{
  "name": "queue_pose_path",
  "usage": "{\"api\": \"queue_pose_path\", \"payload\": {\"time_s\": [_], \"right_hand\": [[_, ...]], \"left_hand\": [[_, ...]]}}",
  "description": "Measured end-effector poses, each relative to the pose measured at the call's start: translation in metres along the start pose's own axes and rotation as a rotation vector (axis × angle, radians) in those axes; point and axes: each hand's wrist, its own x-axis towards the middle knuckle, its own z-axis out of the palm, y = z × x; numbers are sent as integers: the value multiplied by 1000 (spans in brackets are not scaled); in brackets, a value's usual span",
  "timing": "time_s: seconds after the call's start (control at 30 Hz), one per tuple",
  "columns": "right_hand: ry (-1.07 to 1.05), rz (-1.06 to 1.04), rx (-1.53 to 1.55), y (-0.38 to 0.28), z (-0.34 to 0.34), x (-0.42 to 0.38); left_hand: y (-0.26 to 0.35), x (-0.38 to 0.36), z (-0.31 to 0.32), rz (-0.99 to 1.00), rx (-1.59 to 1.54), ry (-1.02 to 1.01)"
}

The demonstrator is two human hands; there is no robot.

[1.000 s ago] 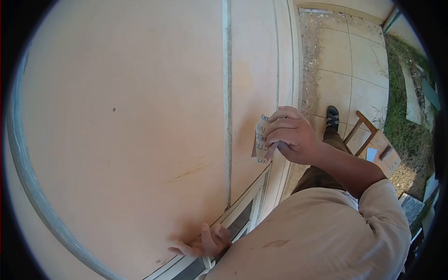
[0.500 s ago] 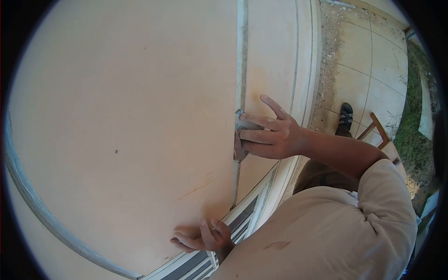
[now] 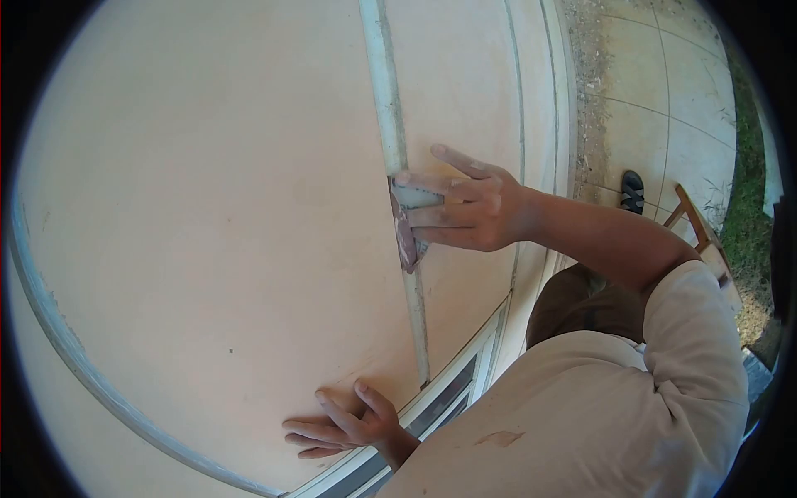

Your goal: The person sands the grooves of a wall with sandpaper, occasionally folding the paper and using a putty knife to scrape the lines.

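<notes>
My right hand point(image 3: 477, 207) presses a folded piece of sandpaper point(image 3: 405, 228) against a narrow pale raised strip point(image 3: 383, 83) on the wall. Its fingers lie over the paper, one of them spread to the side, and the paper's brown face shows along one edge. Below in the view, my left hand point(image 3: 349, 427) holds nothing. Its fingers are apart and lie at the wall surface beside a louvred window frame point(image 3: 448, 390).
The light peach wall point(image 3: 224, 207) fills much of the view, with a curved grey edge point(image 3: 62, 328) at left. On the right are a tiled floor point(image 3: 623, 133), a sandalled foot point(image 3: 632, 191), a wooden frame point(image 3: 706, 228) and grass point(image 3: 745, 166).
My right hand and the sandpaper have slid along the strip, farther from the window. The left hand has shifted slightly left with its fingers more spread. The whole view has tilted a little.
</notes>
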Motion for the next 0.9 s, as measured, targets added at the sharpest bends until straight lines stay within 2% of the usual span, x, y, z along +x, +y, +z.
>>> {"api": "queue_pose_path", "payload": {"time_s": [0.1,0.13,0.17,0.23,0.27,0.3,0.4,0.43,0.5,0.6,0.7,0.83,0.87,0.9], "right_hand": [[-34,-29,95,-2,7,-3],[-65,-131,216,-5,9,-6],[-64,-128,204,1,7,-8],[-45,-51,-4,24,-8,9],[-29,83,-112,33,-13,19],[-38,72,-103,32,-9,16],[-84,-116,177,24,2,0],[-87,-116,178,29,-3,7],[-71,27,6,39,-15,21],[-129,-71,230,16,0,4],[-90,-50,73,28,-11,6],[-111,-87,249,23,1,2],[-149,-209,260,25,3,-2],[-146,-197,250,34,-1,2]], "left_hand": [[2,0,-1,-5,-5,-3],[2,1,-2,0,-10,3],[2,1,-4,10,9,-22],[1,2,-3,12,18,-48],[0,2,-2,9,23,-53],[2,0,-4,2,35,-60],[4,3,-6,1,28,-58],[5,5,-4,0,27,-60],[8,5,-5,-29,-10,-20],[8,2,-5,-36,-18,-25],[10,5,-7,-43,-28,-56],[12,3,-8,-60,-34,-62],[12,5,-10,-57,-24,-67],[11,6,-9,-57,-15,-74]]}}
